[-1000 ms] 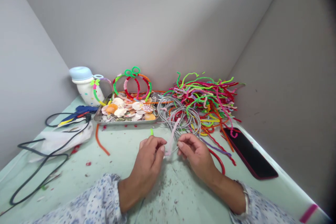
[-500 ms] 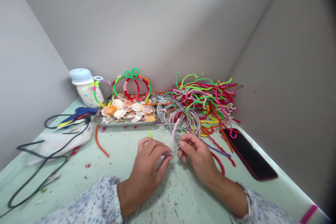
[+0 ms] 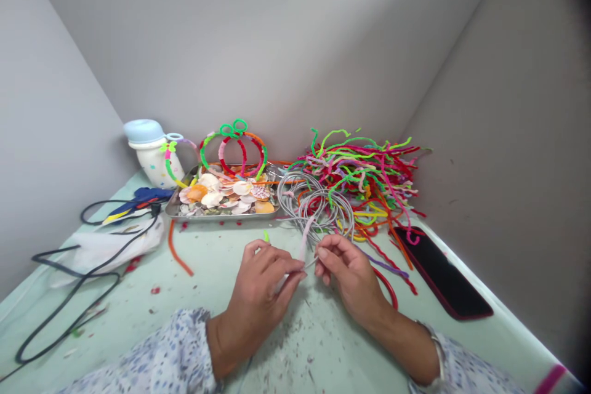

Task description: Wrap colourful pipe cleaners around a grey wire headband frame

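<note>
My left hand [image 3: 264, 286] is closed in a pinch, thumb against fingers, around a pale pink pipe cleaner [image 3: 305, 239] that stands up from the fingertips. A short piece of thin grey wire [image 3: 311, 263] spans the small gap between my two hands. Its other side is pinched between the thumb and fingers of my right hand [image 3: 353, 283]. How the wire and the pipe cleaner meet is hidden by my left fingers. Just behind both hands lies a tangle of looped grey wire [image 3: 282, 192].
Behind are a metal tray [image 3: 217, 217] of seashells, bent pipe-cleaner hoops [image 3: 266, 157] and a heap of coloured pipe cleaners [image 3: 364, 163]. A phone [image 3: 446, 274] lies right. A white bottle [image 3: 159, 163], blue-handled tool [image 3: 145, 196], plastic bag [image 3: 104, 252] and black cable [image 3: 69, 283] are left.
Both hands keep nearly the same pose and grip. The view has shifted very slightly, and the wire between the hands looks a little straighter.
</note>
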`<action>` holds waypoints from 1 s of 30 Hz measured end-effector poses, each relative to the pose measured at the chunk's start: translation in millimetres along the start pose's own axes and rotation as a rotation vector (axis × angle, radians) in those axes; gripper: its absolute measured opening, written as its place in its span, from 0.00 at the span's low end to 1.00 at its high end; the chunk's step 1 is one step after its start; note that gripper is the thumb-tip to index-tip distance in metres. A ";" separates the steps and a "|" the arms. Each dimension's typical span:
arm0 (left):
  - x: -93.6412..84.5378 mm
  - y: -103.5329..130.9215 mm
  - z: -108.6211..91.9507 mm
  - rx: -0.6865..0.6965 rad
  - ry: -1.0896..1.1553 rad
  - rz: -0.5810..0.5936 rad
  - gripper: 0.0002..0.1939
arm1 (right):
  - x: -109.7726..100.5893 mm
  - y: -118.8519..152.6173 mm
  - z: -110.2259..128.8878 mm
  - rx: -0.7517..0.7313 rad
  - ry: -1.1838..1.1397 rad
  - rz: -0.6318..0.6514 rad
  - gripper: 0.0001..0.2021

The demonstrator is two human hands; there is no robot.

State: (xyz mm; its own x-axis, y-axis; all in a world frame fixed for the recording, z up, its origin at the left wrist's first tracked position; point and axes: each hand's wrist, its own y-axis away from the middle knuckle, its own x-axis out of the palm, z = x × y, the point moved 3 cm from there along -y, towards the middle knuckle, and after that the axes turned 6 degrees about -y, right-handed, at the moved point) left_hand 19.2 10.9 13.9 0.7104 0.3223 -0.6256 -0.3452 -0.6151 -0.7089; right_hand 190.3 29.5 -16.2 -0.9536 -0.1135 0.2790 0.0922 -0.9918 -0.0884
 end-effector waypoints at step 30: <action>4.5 -1.4 -1.6 -0.181 0.107 0.109 0.03 | 4.3 1.3 6.5 -0.009 0.043 -0.034 0.09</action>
State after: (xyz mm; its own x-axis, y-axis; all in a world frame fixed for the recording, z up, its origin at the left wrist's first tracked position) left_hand 23.8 12.1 12.6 0.7390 0.1750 -0.6506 -0.3150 -0.7639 -0.5632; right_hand 188.1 27.3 -8.9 -0.9675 -0.0768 0.2410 0.0569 -0.9945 -0.0885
